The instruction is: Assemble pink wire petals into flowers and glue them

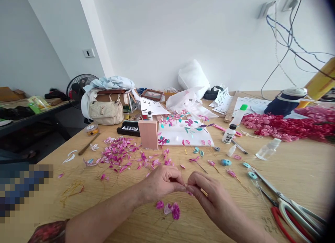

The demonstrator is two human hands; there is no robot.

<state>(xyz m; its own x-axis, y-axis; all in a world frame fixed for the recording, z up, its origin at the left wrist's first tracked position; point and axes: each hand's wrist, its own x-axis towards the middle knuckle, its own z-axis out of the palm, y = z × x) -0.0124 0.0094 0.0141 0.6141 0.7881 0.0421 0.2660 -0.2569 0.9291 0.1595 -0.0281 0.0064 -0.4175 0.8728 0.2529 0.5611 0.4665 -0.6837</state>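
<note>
My left hand [167, 180] is closed in a pinch, thumb against forefinger, above the front middle of the wooden table. Its fingertips meet those of my right hand [205, 192], also pinching. A small pink petal [190, 193] peeks out under the right fingertips, and a bit of yellow stem shows beside that palm. What the left fingertips grip is too small to make out. Just below both hands lie pink and magenta petal clusters [176, 211]. Wired pink petals [231, 172] are spread beyond my right hand. To the left spreads a heap of magenta petals [119, 154].
Large scissors [281, 197] with red and white handles lie at the right. Behind stand a pink block [148, 134], a white sheet with flowers [180, 133], a glue bottle [229, 134] and a green-capped bottle [239, 115]. A clear bottle [268, 150] lies tilted on the right.
</note>
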